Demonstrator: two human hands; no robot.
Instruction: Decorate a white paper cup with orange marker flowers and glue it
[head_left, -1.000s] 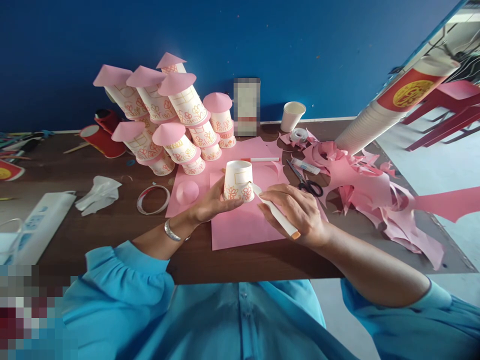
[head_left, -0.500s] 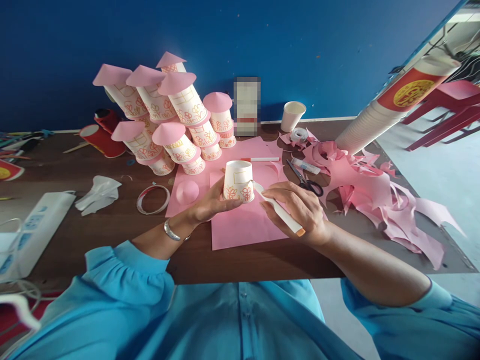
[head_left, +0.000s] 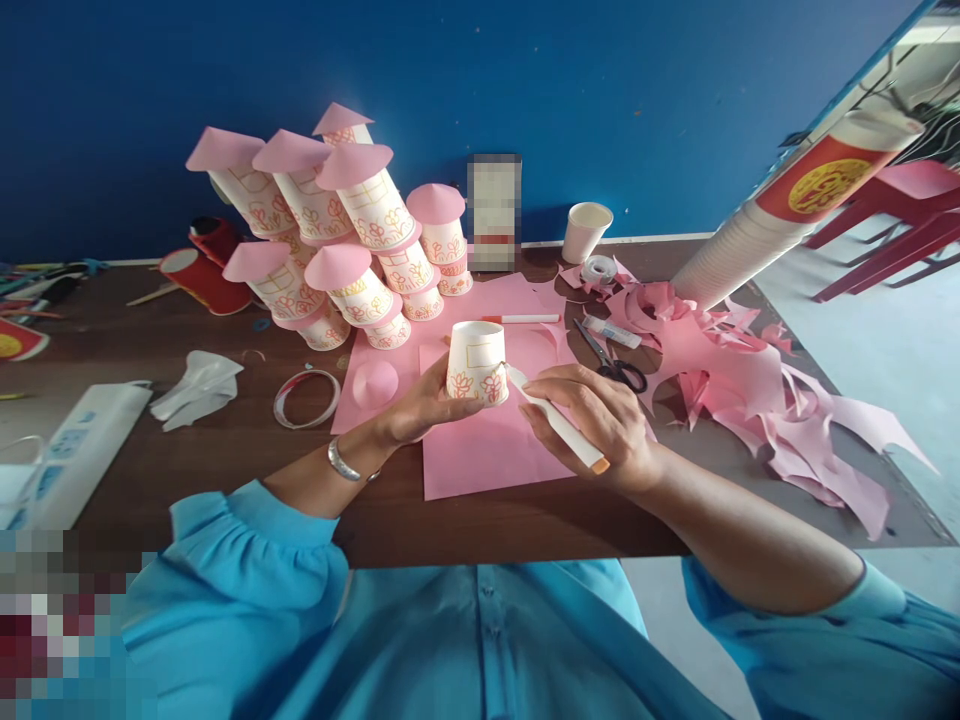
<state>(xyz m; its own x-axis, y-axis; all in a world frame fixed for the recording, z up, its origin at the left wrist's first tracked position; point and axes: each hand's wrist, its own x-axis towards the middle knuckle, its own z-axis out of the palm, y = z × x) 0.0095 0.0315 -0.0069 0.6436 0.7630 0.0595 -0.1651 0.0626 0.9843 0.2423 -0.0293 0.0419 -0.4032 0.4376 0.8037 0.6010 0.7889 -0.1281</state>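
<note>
A white paper cup (head_left: 475, 362) is in the grip of my left hand (head_left: 433, 404), held above pink paper (head_left: 480, 460). Orange flowers run along the cup's lower edge, with a yellow-brown rectangle outlined above them. My right hand (head_left: 600, 415) is closed around a white marker pen (head_left: 564, 434) with an orange end. The pen's tip points at the cup's right side, close to the flowers; whether it touches I cannot tell. On the pink paper beyond lies a second white marker with a red cap (head_left: 529, 319). A small pink paper cone (head_left: 375, 385) rests left of my left hand.
Decorated cup towers with pink cone roofs (head_left: 354, 168) stand back left. Black scissors (head_left: 609, 360), a glue stick (head_left: 613, 331) and pink scraps (head_left: 739, 375) lie right, near a tall leaning cup stack (head_left: 780, 220). A tape roll (head_left: 306, 398) and crumpled white tissue (head_left: 196, 388) lie left.
Both hands, the cup and the marker stay almost exactly where they were. A pixelated patch now covers the lower left corner.
</note>
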